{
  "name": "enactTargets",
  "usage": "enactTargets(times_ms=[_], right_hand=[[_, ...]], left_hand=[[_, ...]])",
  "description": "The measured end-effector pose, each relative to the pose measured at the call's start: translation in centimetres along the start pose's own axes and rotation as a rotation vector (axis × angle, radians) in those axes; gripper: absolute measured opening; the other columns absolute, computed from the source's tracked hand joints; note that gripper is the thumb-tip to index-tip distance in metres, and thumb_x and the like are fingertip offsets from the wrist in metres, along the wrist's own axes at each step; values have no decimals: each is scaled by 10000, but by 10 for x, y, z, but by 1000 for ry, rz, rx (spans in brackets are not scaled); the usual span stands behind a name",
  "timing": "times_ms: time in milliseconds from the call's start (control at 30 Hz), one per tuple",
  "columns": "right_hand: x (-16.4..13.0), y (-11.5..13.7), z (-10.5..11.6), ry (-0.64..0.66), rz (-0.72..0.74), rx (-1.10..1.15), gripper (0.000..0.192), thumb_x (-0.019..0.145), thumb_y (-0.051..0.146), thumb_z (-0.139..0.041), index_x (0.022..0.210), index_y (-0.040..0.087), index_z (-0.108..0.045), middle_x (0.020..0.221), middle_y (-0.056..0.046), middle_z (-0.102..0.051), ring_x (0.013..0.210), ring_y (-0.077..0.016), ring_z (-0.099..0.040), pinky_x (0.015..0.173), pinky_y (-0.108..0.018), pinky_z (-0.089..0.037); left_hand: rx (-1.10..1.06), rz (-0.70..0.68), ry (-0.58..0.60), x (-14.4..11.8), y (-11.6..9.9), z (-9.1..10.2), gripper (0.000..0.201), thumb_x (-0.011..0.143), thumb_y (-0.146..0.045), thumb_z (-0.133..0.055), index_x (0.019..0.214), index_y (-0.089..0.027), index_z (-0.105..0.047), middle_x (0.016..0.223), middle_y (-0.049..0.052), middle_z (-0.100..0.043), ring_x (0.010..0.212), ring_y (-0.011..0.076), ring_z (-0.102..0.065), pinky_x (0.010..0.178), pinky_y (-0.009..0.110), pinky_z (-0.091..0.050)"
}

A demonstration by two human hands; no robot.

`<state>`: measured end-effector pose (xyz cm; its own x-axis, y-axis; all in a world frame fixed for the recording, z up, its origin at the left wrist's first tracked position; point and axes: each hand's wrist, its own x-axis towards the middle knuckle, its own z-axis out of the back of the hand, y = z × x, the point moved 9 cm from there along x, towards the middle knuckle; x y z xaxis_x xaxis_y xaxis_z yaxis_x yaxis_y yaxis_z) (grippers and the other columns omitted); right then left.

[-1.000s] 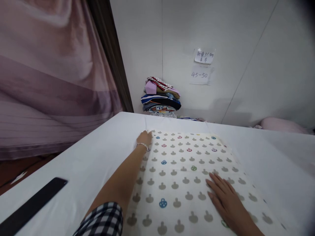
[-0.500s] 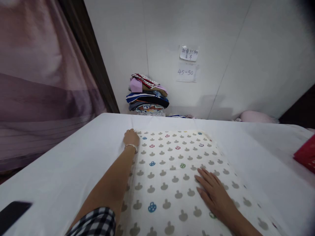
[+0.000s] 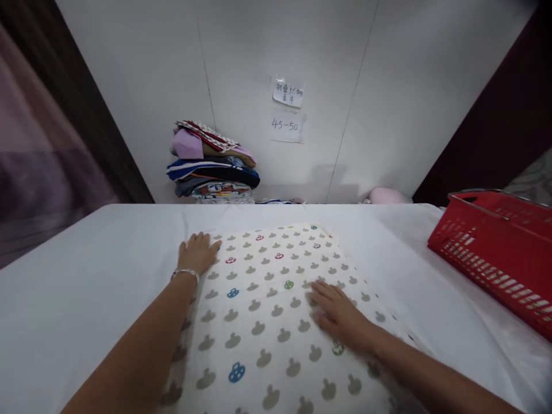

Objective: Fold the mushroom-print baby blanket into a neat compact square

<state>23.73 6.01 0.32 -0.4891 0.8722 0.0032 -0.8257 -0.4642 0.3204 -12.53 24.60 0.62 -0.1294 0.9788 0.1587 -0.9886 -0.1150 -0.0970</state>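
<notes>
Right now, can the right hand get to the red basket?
Probably yes, with a reach: the right hand is open over the cloth, and nothing seems to stand between it and the red basket to its right.

White cloth (image 3: 263, 313) (mushroom-printed), blurred curtain (image 3: 38, 149) perhaps mauve

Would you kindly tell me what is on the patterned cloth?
The left hand is at the far left corner of the patterned cloth, the right hand on or above its right half; anything beneath them is hidden.
</notes>
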Motion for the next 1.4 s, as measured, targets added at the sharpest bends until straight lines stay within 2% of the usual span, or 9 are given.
enactTargets(times_ms=[133, 267, 433, 533, 600, 733, 967, 1200, 1400], right_hand=[[52, 3, 20, 32, 34, -9, 568, 944, 495, -267, 1459, 262, -222, 1535, -12, -151, 1410, -211, -89, 1139, -427, -119], [130, -14, 24, 19, 2, -86, 640, 926, 543, -253, 1456, 184, -235, 1539, -68, -114, 1413, -214, -46, 1132, -415, -79], [192, -78, 24, -2, -109, -169, 668, 915, 575, -226, 1449, 174, -239, 1539, -75, -117, 1412, -217, -46, 1120, -415, -15], [201, -122, 24, 20, -219, -174, 649, 921, 567, -188, 1434, 178, -269, 1534, -72, -153, 1406, -218, -95, 1112, -403, -49], [202, -137, 27, -2, -251, -171, 658, 922, 570, -171, 1434, 168, -264, 1534, -76, -154, 1404, -218, -101, 1106, -394, -74], [203, -145, 28, -21, -252, -181, 658, 916, 582, -172, 1428, 181, -271, 1527, -66, -188, 1394, -209, -133, 1099, -395, -102], [198, -170, 28, -24, -431, -140, 650, 911, 584, -167, 1444, 214, -208, 1535, -44, -160, 1396, -214, -109, 1096, -461, -115], [199, -167, 34, 43, -444, -138, 654, 912, 577, -151, 1447, 207, -211, 1533, -51, -162, 1398, -221, -114, 1101, -482, -102], [214, -112, 27, 5, -224, -228, 708, 907, 604, -130, 1458, 164, -194, 1542, -70, -102, 1411, -224, -22, 1110, -470, 17]], left_hand=[[26, 28, -89, -4, -2, 11, 651, 879, -488, -259, 1338, -51, -409, 1465, 173, -316, 1368, 322, -208, 1092, 489, -173], [38, 35, -218, -8, -3, 23, 645, 876, -468, -262, 1349, -44, -376, 1460, 177, -321, 1366, 305, -215, 1106, 447, -156], [57, 29, -56, 0, 0, 7, 643, 848, -545, -256, 1203, -76, -516, 1340, 207, -458, 1263, 330, -376, 1034, 441, -281], [71, 24, -15, 4, 1, 3, 650, 833, -561, -258, 1160, -77, -544, 1295, 203, -494, 1233, 332, -401, 1010, 442, -308], [76, 16, -15, 5, 1, 2, 657, 830, -560, -255, 1177, -75, -533, 1307, 202, -481, 1242, 333, -388, 1008, 447, -308], [69, 31, -1, 4, 3, 0, 654, 834, -563, -249, 1185, -84, -523, 1327, 191, -464, 1259, 331, -364, 1017, 453, -295], [74, 31, -13, 3, 3, 0, 622, 846, -555, -249, 1167, -102, -530, 1344, 185, -453, 1272, 320, -358, 1020, 441, -294], [29, 39, -6, 2, 3, 2, 615, 841, -562, -250, 1166, -118, -525, 1339, 177, -456, 1273, 315, -353, 998, 468, -316], [27, 45, -10, 1, 2, 3, 613, 835, -562, -252, 1163, -128, -533, 1322, 175, -473, 1268, 319, -354, 974, 477, -335]])
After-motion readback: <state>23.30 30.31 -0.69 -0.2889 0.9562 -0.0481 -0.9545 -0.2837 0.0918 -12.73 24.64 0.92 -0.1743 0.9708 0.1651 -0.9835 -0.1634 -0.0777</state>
